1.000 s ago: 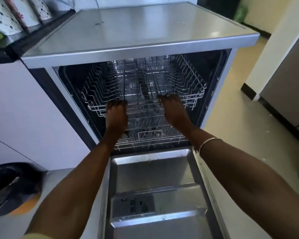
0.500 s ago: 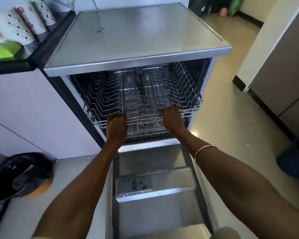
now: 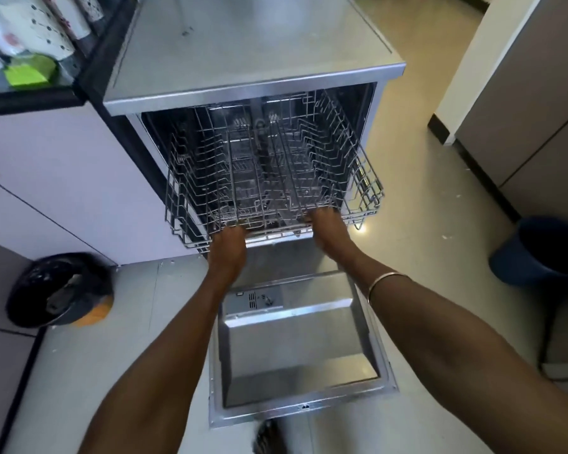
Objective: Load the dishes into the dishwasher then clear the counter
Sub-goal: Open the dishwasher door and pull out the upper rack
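Dishwasher (image 3: 253,60) rack (image 3: 269,178) in both hands' fingers (image 3: 233,229)

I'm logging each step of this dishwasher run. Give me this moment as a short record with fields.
dishwasher door: folded down, open
upper rack: partly out over the door, no dishes in it
left hand: grips the rack's front edge
right hand: grips the rack's front edge
counter: patterned cups, green item
floor: black-lined bin left, blue bucket right
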Demonstrator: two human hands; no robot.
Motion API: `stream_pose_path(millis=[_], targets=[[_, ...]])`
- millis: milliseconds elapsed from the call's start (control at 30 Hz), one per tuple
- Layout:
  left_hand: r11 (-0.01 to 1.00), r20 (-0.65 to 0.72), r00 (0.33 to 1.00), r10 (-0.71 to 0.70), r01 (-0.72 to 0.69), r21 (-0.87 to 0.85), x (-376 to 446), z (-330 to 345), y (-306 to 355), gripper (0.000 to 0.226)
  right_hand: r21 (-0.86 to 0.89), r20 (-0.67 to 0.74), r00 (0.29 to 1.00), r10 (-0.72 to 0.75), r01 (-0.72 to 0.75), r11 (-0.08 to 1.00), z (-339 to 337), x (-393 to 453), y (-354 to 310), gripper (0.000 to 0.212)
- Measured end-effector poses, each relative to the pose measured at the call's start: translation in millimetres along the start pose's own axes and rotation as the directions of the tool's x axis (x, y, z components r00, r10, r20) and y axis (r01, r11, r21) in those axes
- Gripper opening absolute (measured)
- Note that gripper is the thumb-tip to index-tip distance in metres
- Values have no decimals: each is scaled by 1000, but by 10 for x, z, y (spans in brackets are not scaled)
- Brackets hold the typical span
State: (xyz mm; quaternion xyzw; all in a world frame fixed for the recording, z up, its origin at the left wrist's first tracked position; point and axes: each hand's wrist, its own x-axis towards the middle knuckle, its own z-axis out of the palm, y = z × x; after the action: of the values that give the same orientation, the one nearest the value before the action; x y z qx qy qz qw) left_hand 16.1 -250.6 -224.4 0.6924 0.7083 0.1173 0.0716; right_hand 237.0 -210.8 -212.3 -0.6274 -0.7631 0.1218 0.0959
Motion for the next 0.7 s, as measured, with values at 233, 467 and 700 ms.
stream_pose_path(millis=[233,467,700], targets=[[994,-69,997,-22,14,-111,-717,29,-4,27,40,-4,999,-37,37,999,78,-723,-60,48],[986,-37,997,-72,66,-152,-1391,200,2,29,117,43,999,-16,11,993,153,-1338,21,45],[985,-41,995,-89,82,-155,-2013,155,49,46,146,42,999,5,-11,989,229,-1921,-33,49]])
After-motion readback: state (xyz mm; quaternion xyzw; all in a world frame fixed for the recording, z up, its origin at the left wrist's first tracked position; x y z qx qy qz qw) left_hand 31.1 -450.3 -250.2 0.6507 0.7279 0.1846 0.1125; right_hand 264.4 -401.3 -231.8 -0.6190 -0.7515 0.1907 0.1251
